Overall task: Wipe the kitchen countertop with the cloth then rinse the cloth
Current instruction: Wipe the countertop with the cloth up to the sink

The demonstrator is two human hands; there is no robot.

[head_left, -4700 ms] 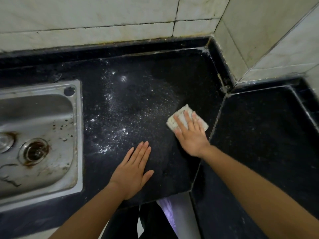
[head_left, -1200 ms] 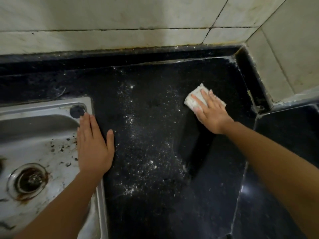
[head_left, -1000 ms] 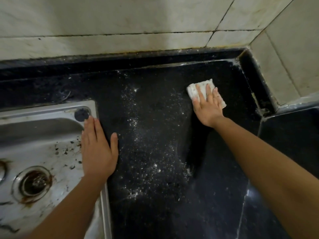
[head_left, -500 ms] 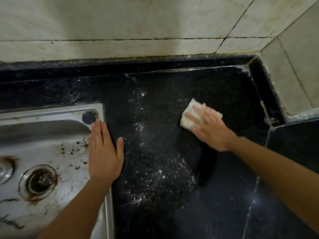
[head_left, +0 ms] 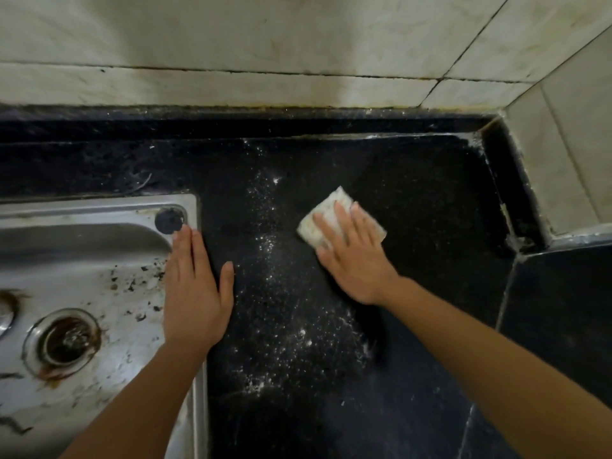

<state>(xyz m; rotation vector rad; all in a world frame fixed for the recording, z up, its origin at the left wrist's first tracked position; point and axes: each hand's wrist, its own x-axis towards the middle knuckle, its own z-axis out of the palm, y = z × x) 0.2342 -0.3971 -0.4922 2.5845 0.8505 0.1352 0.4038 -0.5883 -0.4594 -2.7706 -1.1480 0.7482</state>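
Note:
A folded white cloth (head_left: 326, 210) lies on the black speckled countertop (head_left: 430, 200), right of the middle. My right hand (head_left: 354, 256) presses flat on the cloth with straight fingers and covers its near half. White powder (head_left: 284, 319) is scattered over the counter between my hands. My left hand (head_left: 195, 293) rests flat with straight fingers on the right rim of the steel sink (head_left: 82, 210), thumb on the counter.
The sink basin is stained, with a rusty drain (head_left: 63, 341) at the left and a round tap hole (head_left: 169, 220) in its corner. Tiled walls (head_left: 298, 44) close the back and the right corner. A second counter slab (head_left: 563, 309) continues at the right.
My right hand has slid the cloth from the back right corner toward the powder in the middle. My left hand stays on the sink rim.

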